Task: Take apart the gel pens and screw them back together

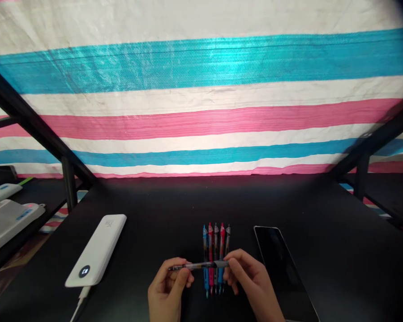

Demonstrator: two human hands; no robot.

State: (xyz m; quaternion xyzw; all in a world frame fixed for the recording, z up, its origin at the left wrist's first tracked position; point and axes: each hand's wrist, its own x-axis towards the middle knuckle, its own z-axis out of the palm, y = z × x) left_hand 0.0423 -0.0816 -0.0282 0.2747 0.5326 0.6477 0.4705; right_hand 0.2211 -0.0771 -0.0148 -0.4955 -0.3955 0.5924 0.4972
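Note:
A dark, partly clear pen [201, 265] is held level between my two hands, above the black table. My left hand [169, 286] pinches its left end between thumb and fingers. At its right end, by a grey section, my right hand [250, 279] closes thumb and fingers round it. Beneath the held pen, several pens lie side by side pointing away from me: a blue one [206, 279], a red one [211, 241] and others in red, blue and black.
A white power bank [100, 246] with a cable [79, 306] lies at the left. To the right lies a black phone [282, 264]. Black frame bars [30, 107] slope at both sides, with a striped sheet [201, 125] behind. A white power strip [10, 223] sits at far left.

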